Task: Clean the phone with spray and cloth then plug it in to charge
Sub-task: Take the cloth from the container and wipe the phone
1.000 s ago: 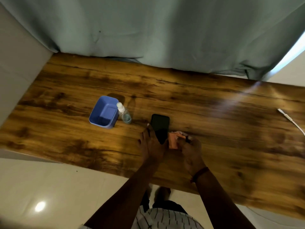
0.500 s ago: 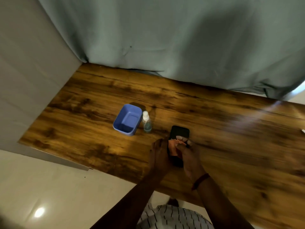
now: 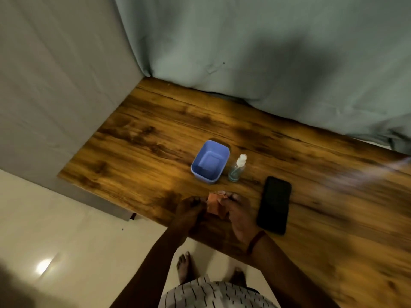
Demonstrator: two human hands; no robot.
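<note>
Black flat rectangular phone [image 3: 274, 205] lying screen up on the brown wooden table [image 3: 155, 134], near the front edge, free of both hands. Just to its left, small orange cloth [image 3: 215, 204] pinched between the left hand [image 3: 189, 213] and the right hand [image 3: 239, 215], both closed on it, above the table edge. Red band on the right wrist. Behind the hands, small clear plastic spray bottle [image 3: 236, 168] with white nozzle, standing upright, a little bluish liquid in the bottom. Just beside it to the left, blue square plastic tub [image 3: 210, 161], open on top, with nothing visible inside. Grey-green curtain [image 3: 244, 52] hanging behind the table. Pale glossy floor [image 3: 66, 241] below, with two bare feet.
</note>
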